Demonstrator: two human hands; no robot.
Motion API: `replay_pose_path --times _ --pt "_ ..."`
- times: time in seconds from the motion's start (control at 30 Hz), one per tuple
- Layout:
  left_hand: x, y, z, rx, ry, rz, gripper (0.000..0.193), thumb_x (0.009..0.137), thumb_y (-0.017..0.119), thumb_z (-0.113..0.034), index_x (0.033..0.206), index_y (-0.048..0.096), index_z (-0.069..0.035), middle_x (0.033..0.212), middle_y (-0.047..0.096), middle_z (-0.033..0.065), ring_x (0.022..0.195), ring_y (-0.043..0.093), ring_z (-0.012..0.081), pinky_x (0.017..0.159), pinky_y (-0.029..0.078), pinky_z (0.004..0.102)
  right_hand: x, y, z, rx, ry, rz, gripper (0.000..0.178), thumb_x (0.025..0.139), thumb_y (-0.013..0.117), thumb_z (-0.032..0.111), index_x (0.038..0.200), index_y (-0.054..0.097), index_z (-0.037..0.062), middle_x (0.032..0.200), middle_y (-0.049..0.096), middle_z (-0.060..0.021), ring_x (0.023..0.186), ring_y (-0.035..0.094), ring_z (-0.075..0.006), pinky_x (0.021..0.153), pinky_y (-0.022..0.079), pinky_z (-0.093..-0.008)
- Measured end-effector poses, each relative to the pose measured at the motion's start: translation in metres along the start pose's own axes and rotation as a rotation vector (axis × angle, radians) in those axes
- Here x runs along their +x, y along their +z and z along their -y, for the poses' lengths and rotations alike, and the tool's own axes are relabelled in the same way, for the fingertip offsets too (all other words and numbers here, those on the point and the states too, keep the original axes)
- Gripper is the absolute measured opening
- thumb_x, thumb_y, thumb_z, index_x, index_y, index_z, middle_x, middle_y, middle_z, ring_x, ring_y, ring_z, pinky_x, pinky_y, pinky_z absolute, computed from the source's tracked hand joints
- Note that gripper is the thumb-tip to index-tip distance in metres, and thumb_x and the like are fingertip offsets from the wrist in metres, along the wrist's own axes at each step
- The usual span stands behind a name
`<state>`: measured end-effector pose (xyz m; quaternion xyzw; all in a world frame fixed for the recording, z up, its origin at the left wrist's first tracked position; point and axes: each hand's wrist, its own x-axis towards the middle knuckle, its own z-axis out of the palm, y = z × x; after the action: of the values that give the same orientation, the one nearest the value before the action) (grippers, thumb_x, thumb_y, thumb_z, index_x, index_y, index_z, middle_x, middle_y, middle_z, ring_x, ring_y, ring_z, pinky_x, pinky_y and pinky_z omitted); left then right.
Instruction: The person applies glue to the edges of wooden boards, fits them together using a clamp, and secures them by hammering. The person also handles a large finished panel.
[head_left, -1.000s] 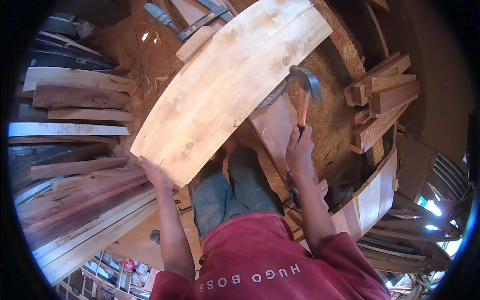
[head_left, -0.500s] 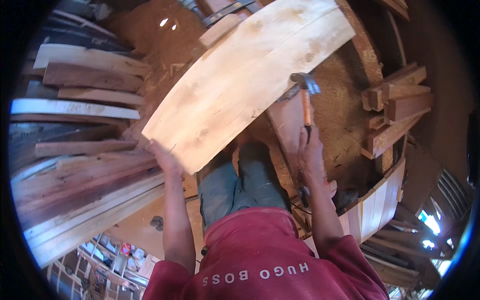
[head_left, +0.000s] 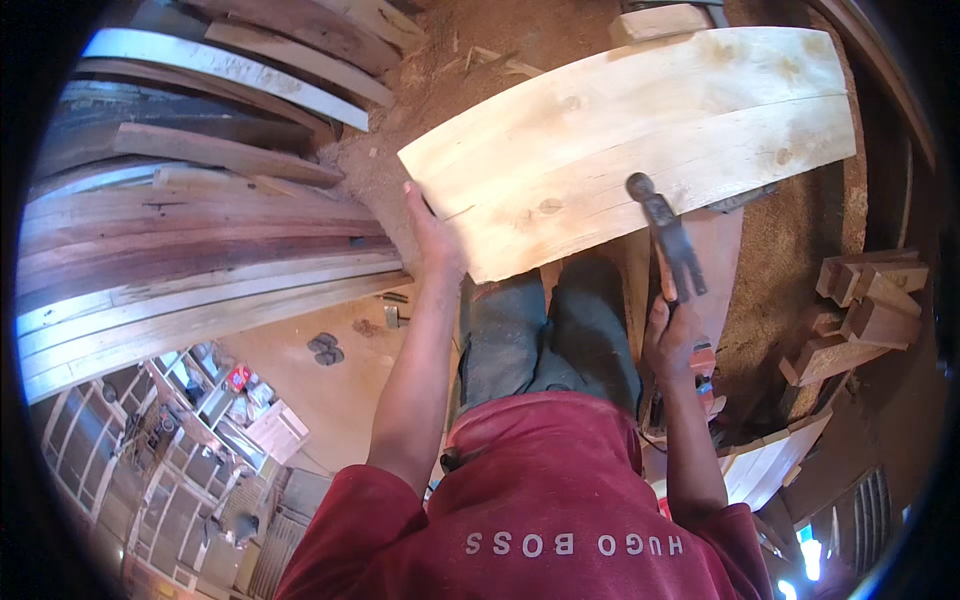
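A wide pale wooden panel (head_left: 600,140) spans the space in front of me, its seam and knots showing along its length. My left hand (head_left: 436,236) grips the panel's near-left end, fingers at the edge and the rest partly hidden. In my right hand (head_left: 672,338) is a claw hammer (head_left: 662,222), closed around the handle. The hammer's dark head is raised by the panel's near edge and overlaps it in view; I cannot tell whether they touch. Beneath the panel's right part lies a reddish board (head_left: 716,262).
Long stacked planks (head_left: 200,235) fill the left side. A wood block (head_left: 660,22) sits against the panel's far edge. Short timber offcuts (head_left: 868,310) are piled at the right, over sawdust-covered ground (head_left: 775,285). Dark sandals (head_left: 325,348) lie on the floor at the lower left.
The view has shifted, so the panel appears farther right and more level. My right hand has turned the hammer, and its head now overlaps the panel's near edge. My left hand keeps its hold.
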<state>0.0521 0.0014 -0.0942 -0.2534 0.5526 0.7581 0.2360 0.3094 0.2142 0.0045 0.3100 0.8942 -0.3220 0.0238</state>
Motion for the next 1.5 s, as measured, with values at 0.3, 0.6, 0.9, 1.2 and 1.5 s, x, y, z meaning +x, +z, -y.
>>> replay_pose_path --times 0.3,0.6,0.9,1.2,1.5 --pt "-0.019 0.022 -0.019 0.085 -0.027 -0.119 0.069 0.103 0.031 -0.057 0.139 0.043 0.0 0.136 0.052 0.0143 0.122 0.052 0.0255 0.107 0.039 0.0347 0.007 -0.002 0.024 -0.116 0.108 0.161 0.025 0.096 0.059 0.02 0.116 0.055 0.0049 0.091 0.065 -0.0232 0.079 0.064 -0.0442 0.064 0.05 -0.0501" --pt "0.005 -0.011 0.014 0.014 -0.038 -0.214 0.085 0.096 0.034 -0.07 0.142 0.041 0.001 0.14 0.049 0.0132 0.125 0.049 0.026 0.109 0.036 0.0357 0.007 0.012 0.03 -0.095 -0.018 0.209 0.025 0.095 0.061 0.02 0.112 0.054 0.0034 0.092 0.064 -0.0189 0.078 0.064 -0.041 0.062 0.049 -0.0498" --pt "-0.004 -0.001 0.003 0.017 -0.02 -0.175 0.083 0.098 0.033 -0.068 0.144 0.039 0.001 0.142 0.047 0.0135 0.128 0.045 0.0256 0.112 0.032 0.0362 0.008 0.013 0.036 -0.162 -0.075 0.249 0.027 0.094 0.063 0.023 0.113 0.056 0.0048 0.09 0.064 -0.0169 0.076 0.065 -0.0364 0.062 0.05 -0.046" --pt "0.008 -0.033 0.015 0.274 0.125 -0.099 0.066 0.103 0.031 -0.055 0.145 0.038 -0.005 0.147 0.044 0.0101 0.134 0.043 0.0255 0.114 0.032 0.039 0.014 -0.01 0.016 0.103 0.162 0.081 0.026 0.097 0.06 0.022 0.113 0.057 0.0024 0.094 0.065 -0.0224 0.081 0.064 -0.0418 0.068 0.051 -0.0471" --pt "-0.003 0.002 0.003 0.175 -0.088 0.004 0.065 0.103 0.035 -0.05 0.148 0.032 -0.003 0.147 0.042 0.0141 0.135 0.042 0.0304 0.11 0.038 0.0432 0.138 -0.122 -0.086 0.18 0.396 -0.564 0.03 0.104 0.048 0.029 0.112 0.056 0.0009 0.068 0.05 -0.0034 0.057 0.048 -0.0099 0.051 0.041 -0.0309"
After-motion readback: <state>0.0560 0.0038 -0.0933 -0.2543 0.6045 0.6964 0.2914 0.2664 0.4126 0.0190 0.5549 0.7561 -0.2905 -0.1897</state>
